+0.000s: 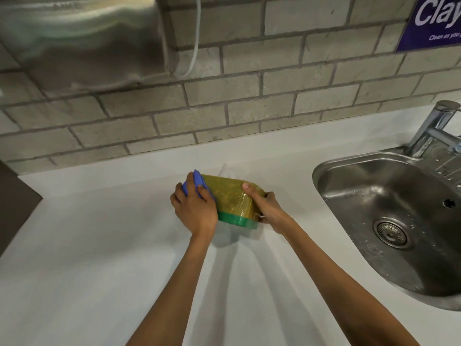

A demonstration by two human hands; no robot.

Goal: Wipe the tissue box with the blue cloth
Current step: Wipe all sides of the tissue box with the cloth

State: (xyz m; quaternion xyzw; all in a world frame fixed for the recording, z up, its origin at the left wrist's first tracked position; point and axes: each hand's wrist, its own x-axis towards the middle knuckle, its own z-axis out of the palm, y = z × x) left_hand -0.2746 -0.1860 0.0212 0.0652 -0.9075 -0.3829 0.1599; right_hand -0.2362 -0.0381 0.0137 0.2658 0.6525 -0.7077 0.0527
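1. While we are wiping, we are keeping the tissue box (233,199) tilted on the white counter (87,245), with its green base (237,221) turned toward us, so that its left end is coming free for the cloth.

2. We are closing our left hand (193,208) around the blue cloth (197,182) and pressing it against the left end of the box. The cloth is bunched, so only a part of it is showing above the fingers.

3. We are gripping the right end of the box with our right hand (267,208), the thumb (249,191) lying over the top edge and the other fingers curling behind. In our judgement this hand is working as a brace, so the box is not sliding away when the cloth is pushing from the other side.

4. The box is standing about in the middle of the counter, well apart from the steel sink (389,221) and the tap (436,126) on the right.

5. A thin clear film is covering the olive body of the box. Something pale is showing behind the far side; we cannot tell if it is a tissue.

6. The sink is holding only some water drops around the drain (390,233).

7. We are judging that the wiping is under way, and the other faces are perhaps not yet done.
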